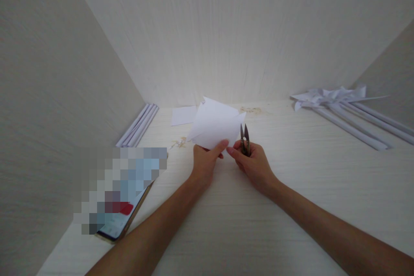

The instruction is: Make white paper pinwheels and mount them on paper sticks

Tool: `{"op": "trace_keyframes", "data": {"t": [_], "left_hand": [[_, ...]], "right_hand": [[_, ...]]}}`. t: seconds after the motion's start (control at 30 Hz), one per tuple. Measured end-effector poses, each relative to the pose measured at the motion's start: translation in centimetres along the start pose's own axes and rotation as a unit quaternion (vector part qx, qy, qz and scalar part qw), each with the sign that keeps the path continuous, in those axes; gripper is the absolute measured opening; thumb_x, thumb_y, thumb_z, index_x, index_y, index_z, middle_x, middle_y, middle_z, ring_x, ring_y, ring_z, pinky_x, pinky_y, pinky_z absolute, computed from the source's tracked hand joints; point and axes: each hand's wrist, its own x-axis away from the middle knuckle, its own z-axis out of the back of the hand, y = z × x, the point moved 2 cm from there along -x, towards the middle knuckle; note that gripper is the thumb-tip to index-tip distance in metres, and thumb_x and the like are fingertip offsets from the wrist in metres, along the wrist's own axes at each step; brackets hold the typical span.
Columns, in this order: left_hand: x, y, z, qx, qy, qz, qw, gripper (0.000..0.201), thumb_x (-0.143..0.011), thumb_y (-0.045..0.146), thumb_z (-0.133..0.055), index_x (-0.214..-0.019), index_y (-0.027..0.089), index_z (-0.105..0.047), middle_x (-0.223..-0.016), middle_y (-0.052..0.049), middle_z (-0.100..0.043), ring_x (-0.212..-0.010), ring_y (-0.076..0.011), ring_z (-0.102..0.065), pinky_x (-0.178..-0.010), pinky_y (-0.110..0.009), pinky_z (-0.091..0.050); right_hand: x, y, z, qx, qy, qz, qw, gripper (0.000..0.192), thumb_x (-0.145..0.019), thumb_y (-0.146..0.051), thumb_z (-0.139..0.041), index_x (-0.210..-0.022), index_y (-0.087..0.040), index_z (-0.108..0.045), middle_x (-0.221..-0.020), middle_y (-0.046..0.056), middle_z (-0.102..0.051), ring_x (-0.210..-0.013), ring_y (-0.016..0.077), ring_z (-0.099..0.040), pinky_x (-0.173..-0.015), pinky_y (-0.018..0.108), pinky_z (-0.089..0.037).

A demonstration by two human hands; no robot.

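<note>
Your left hand [204,161] pinches one folded white paper sheet [216,124], your right hand [250,164] grips one pair of small metal snips [245,138].

Bare pale wooden tabletop [246,224] lies open centrally, hemmed by a propped smartphone [124,217] left, rolled white paper sticks [355,123] right.

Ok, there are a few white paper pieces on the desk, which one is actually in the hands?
The folded white sheet at centre, pinched by the left hand. The right hand also holds small snips. The flat paper piece behind lies untouched.
</note>
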Motion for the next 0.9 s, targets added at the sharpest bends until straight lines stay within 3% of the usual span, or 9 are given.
{"op": "trace_keyframes", "data": {"t": [0.2, 0.7, 0.8, 0.9], "left_hand": [[-0.03, -0.25, -0.01, -0.043, -0.015, 0.011, 0.999, 0.019, -0.053, 0.029, -0.070, -0.053, 0.012, -0.059, -0.051, 0.000, -0.056, -0.043, -0.0077, -0.046, -0.037, -0.019, -0.036], [0.03, 0.01, -0.19, -0.026, -0.017, 0.011, 0.999, 0.015, -0.054, 0.024, -0.068, -0.061, 0.013, -0.061, -0.057, 0.000, -0.059, -0.045, -0.0086, -0.049, -0.038, -0.019, -0.037], [-0.08, 0.08, -0.02, -0.007, 0.011, 0.005, 1.000, 0.017, -0.053, 0.025, -0.068, -0.063, 0.013, -0.060, -0.058, 0.001, -0.059, -0.046, -0.0081, -0.048, -0.038, -0.018, -0.036], [-0.13, 0.20, 0.24, 0.026, 0.058, 0.001, 0.998, 0.018, -0.055, 0.027, -0.067, -0.064, 0.014, -0.059, -0.059, 0.002, -0.058, -0.049, -0.0079, -0.050, -0.039, -0.017, -0.036]], "right_hand": [[0.09, -0.04, 0.03, 0.002, 0.005, 0.006, 1.000, 0.023, -0.063, -0.033, -0.063, -0.060, -0.017, -0.047, -0.042, -0.009, -0.033, -0.037, 0.0043, -0.026, -0.037, 0.021, -0.019], [0.07, 0.03, 0.17, 0.004, -0.004, 0.015, 1.000, 0.021, -0.062, -0.030, -0.064, -0.061, -0.017, -0.047, -0.043, -0.010, -0.030, -0.038, 0.0044, -0.026, -0.038, 0.021, -0.019], [0.07, -0.14, 0.13, -0.006, -0.015, 0.006, 1.000, 0.020, -0.062, -0.030, -0.065, -0.065, -0.017, -0.050, -0.044, -0.010, -0.030, -0.038, 0.0042, -0.026, -0.037, 0.021, -0.018], [0.29, -0.50, -0.29, -0.064, -0.067, -0.034, 0.995, 0.024, -0.069, -0.039, -0.058, -0.071, -0.017, -0.052, -0.045, -0.010, -0.028, -0.038, 0.0039, -0.023, -0.035, 0.019, -0.016]]}}
